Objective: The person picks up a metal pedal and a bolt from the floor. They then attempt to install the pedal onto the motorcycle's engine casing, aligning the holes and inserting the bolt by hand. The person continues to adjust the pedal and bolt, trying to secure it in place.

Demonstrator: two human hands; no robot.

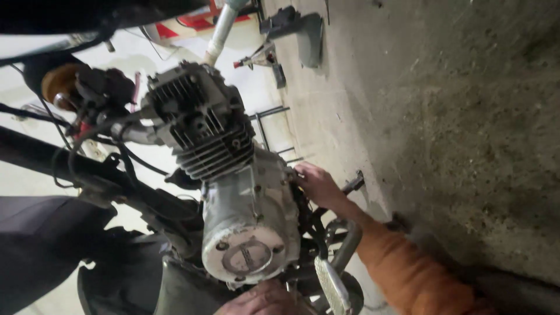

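The view is tilted sideways onto a motorcycle engine (233, 192) with a finned black cylinder (201, 125) and a round, worn silver side cover (248, 254). My right hand (318, 185), in an orange sleeve, reaches in from the lower right. It rests against the far edge of the silver crankcase, where its fingertips are curled and partly hidden. My left hand (262, 300) shows only as knuckles at the bottom edge, just below the round cover. Whether either hand holds anything is hidden.
A ribbed footpeg (332, 286) and a bent steel bar (350, 242) sit close under my right forearm. Black frame tubes and cables (87, 169) cross the left side. Rough concrete floor (455, 116) fills the right. A grey stand part (306, 35) and a red object (201, 20) lie beyond.
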